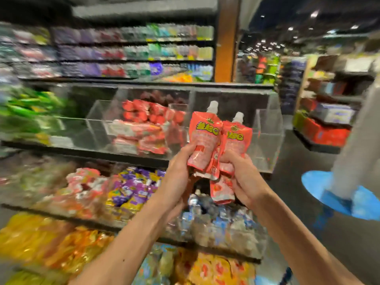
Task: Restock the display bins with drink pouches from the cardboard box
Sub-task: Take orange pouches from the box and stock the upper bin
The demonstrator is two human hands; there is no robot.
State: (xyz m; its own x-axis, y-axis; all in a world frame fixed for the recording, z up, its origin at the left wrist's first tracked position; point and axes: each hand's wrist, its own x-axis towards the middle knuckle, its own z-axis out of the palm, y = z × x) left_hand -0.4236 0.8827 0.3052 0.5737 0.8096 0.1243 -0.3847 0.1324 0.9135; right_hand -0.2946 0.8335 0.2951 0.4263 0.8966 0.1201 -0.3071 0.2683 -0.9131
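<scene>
Fingers (pixel 190 150) of the left hand (pixel 178 173) are clenched round the lower half of the first pouch (pixel 205 140), which is red with its white spout up. The right hand (pixel 244 179) grasps the second pouch (pixel 236 138) the same way. A third pouch (pixel 222 190) hangs beneath it, pinned against the palm. All three are held up in the air, in no bin yet.

Progress (judgement): mid-restock.
- Done: a handful is lifted and carried to the display.
- Left: set these three down, then fetch more.
- The cardboard box is out of view, so remaining stock is unknown.

Containers, placed from the fingers:
- Beyond and to the left: the top-tier bin (pixel 96 120), clear-walled, partly filled with red pouches that look like the same product. Likely destination.
- Directly behind and to the right: the end compartment (pixel 267 132), clear-walled, with no stock I can make out.
- Just below: the silver-blue pouches (pixel 216 219) in a middle-tier bin.
- Below and to the left: the purple-and-yellow packs (pixel 131 192), then the pink packs (pixel 86 182).
- Lowest tier, well below and to the left: the orange packs (pixel 61 243).
- Far left: the green stock (pixel 24 112), too blurred to identify.
</scene>
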